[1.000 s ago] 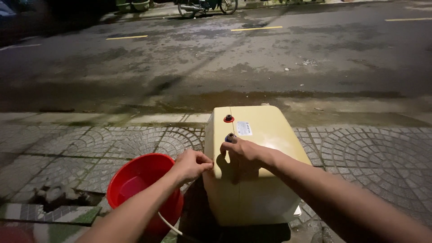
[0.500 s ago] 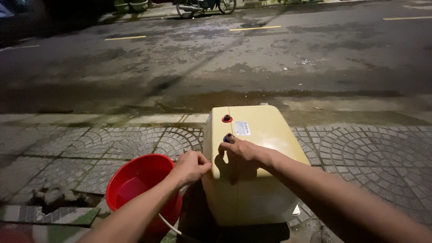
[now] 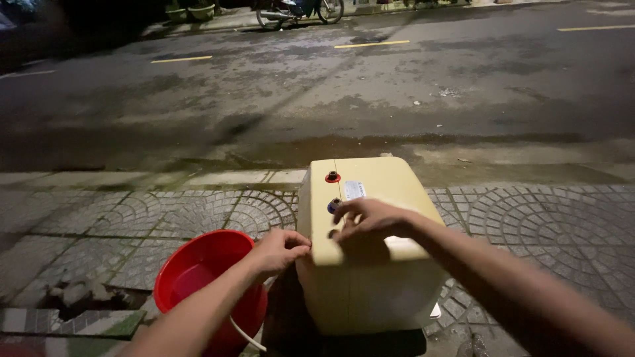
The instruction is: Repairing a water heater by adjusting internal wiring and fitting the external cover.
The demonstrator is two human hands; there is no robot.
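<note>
The cream-yellow boxy metal water-heater tank sits on the patterned paving near the kerb, its ports facing up. The left hand grips its left edge, fingers curled tight. The right hand rests on top, fingertips spread loosely at the blue-ringed port, holding nothing. A red plastic bucket stands just left. They seem to be steadying it; working that fitting calls for a firm brace.

left: red bucket blocks | right: paving open
</note>
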